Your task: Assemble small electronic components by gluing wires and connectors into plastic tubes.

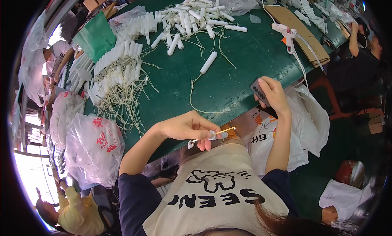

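My left hand (188,128), closed in a pinch near the table's front edge, holds a small white cylindrical part with a thin, glowing yellow strip (225,130). Part of it is hidden behind my fingers. Over the table edge to the right, my right hand (274,95) is wrapped round a dark remote control (259,91) with rows of round buttons. A single white tube (208,63) with a thin pale cord (191,93) lies on the green table (171,91) beyond my hands, touched by neither.
Many white tubes (185,23) lie heaped at the back, with stacked corded ones (118,68) on the left. A white glue gun (288,36) rests by cardboard (300,30) at the right. Plastic bags (96,148) flank the table front. Other people (77,211) sit nearby.
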Tool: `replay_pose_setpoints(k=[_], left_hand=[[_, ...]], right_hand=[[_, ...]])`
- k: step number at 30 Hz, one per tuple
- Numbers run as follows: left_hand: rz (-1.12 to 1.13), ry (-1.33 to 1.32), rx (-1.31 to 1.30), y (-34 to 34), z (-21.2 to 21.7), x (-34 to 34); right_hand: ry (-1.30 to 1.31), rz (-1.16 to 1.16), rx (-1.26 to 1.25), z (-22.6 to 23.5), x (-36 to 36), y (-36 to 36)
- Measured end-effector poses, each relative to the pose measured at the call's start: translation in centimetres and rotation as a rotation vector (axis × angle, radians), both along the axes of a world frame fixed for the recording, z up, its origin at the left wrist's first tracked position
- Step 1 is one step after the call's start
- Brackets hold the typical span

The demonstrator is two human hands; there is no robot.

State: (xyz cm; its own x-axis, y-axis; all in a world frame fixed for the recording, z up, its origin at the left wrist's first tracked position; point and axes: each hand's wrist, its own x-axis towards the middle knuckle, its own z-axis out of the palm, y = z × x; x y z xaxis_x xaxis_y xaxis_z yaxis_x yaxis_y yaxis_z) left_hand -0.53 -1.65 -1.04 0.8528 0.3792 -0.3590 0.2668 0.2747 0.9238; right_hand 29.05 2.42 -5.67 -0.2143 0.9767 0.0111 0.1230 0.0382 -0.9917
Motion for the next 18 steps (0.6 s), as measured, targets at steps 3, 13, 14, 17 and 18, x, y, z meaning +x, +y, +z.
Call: replay_pose_setpoints(k=[3,13,14,17,18], left_hand=[[0.003,0.006,-0.004,-0.2,-0.2,0.0],[0.010,0.013,-0.012,-0.2,-0.4,-0.1],[0.011,0.014,-0.015,-0.2,-0.5,-0.2],[0.006,0.017,-0.008,-0.1,-0.2,-0.1],[0.002,0.024,-0.005,-0.1,-0.2,-0.1]], right_hand=[[-0.187,-0.170,0.143,-0.8,-1.0,1.7],[-0.080,0.078,-0.106,1.3,-0.9,0.8],[-0.128,0.222,-0.186,1.8,-0.4,0.3],[-0.182,0.282,-0.206,2.9,0.9,-1.2],[-0.211,0.296,-0.184,2.9,1.4,-1.4]])
